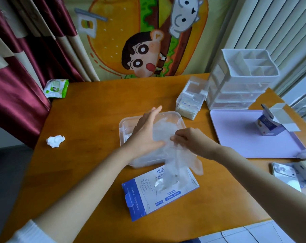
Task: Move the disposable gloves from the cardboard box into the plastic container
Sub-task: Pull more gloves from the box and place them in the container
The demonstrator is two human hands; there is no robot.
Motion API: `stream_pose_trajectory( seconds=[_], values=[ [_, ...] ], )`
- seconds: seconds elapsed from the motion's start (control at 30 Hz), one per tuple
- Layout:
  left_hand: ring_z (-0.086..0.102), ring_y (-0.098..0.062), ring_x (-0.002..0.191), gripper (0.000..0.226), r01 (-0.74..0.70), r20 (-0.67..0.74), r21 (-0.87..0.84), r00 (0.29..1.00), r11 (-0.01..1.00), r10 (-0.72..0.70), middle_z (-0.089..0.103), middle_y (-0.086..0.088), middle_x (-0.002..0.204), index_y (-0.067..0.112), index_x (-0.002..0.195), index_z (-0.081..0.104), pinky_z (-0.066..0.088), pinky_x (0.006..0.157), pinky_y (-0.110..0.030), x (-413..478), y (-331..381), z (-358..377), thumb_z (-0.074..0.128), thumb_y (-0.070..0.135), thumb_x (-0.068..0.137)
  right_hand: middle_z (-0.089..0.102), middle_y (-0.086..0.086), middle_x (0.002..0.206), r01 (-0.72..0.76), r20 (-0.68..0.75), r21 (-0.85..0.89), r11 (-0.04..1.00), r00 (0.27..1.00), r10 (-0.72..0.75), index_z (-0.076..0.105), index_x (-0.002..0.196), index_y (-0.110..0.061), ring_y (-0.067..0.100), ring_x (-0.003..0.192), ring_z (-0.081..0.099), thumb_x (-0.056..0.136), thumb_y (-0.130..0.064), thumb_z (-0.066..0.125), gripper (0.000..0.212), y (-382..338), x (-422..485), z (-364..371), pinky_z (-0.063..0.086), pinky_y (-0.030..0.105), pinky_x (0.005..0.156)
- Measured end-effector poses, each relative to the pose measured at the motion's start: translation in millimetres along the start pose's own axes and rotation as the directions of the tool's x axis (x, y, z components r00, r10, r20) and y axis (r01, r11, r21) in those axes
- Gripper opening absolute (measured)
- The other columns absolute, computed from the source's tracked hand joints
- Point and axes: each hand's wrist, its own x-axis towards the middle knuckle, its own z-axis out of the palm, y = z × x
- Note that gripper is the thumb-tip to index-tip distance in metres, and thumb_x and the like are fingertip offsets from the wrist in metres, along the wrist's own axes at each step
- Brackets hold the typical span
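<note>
A white and blue cardboard glove box (148, 195) lies flat near the table's front edge, with clear gloves poking from its top slot. Just behind it stands a clear plastic container (126, 123) with thin gloves inside. A clear disposable glove (180, 162) hangs between box and container, pinched at its upper end by my right hand (190, 139). My left hand (147, 132) is flat and spread over the container, its thumb touching the same glove.
A crumpled tissue (55, 141) lies at the left, a wet-wipe pack (56, 88) at the far left corner. A lilac tray (250, 137) holding a small carton (269, 123), white drawers (240, 88), a clear organiser (190, 100) and a phone (285, 174) fill the right side.
</note>
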Motion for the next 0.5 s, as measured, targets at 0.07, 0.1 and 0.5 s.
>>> stream_pose_trajectory(
  seconds=[0.07, 0.1, 0.5],
  values=[
    [0.038, -0.010, 0.134, 0.084, -0.052, 0.122, 0.045, 0.991, 0.998, 0.046, 0.039, 0.008, 0.148, 0.035, 0.143, 0.033, 0.036, 0.109, -0.035, 3, -3, -1, 0.075, 0.012, 0.075, 0.044, -0.004, 0.057, 0.009, 0.082, 0.045, 0.999, 0.997, -0.013, 0.053, 0.063, -0.015, 0.007, 0.049, 0.035, 0.098, -0.030, 0.049, 0.038, -5, 2, 0, 0.032, 0.018, 0.050],
    [0.051, -0.011, 0.122, 0.075, -0.054, 0.173, 0.061, 0.984, 0.997, 0.043, 0.052, 0.006, 0.137, 0.036, 0.137, 0.042, 0.044, 0.101, -0.038, 4, -4, 0, 0.074, 0.011, 0.074, 0.041, -0.004, 0.056, 0.009, 0.109, 0.071, 0.997, 0.994, -0.017, 0.050, 0.061, -0.017, 0.007, 0.047, 0.032, 0.097, -0.030, 0.050, 0.039, -7, 4, -1, 0.031, 0.017, 0.048],
    [0.061, -0.015, 0.086, 0.016, 0.252, 0.007, -0.315, 0.965, 0.915, -0.263, 0.064, 0.000, 0.090, 0.005, 0.095, 0.065, 0.055, 0.067, -0.022, 4, -31, -20, 0.071, 0.000, 0.081, 0.064, 0.013, 0.091, -0.039, 0.201, 0.285, 0.958, 0.979, -0.020, 0.055, 0.093, -0.007, 0.020, 0.082, 0.062, 0.073, -0.029, 0.077, 0.037, 13, 14, -1, 0.053, 0.033, 0.078]
  ],
)
